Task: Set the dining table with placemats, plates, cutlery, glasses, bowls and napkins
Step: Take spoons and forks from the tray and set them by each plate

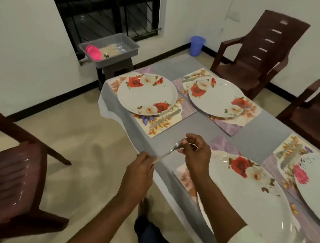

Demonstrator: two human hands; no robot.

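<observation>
Cutlery step: both hands pinch a fork (172, 148), left hand (142, 163) at its handle, right hand (196, 153) near the tines (plates already laid). Next, I judge, it must land beside the near plate (245, 195), at its 9 o'clock.

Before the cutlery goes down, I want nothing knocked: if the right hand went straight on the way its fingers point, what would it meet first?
The right hand, pinching the fork, points up-left; first in line seems the far-left placemat, then its plate. Depth is unclear.
</observation>
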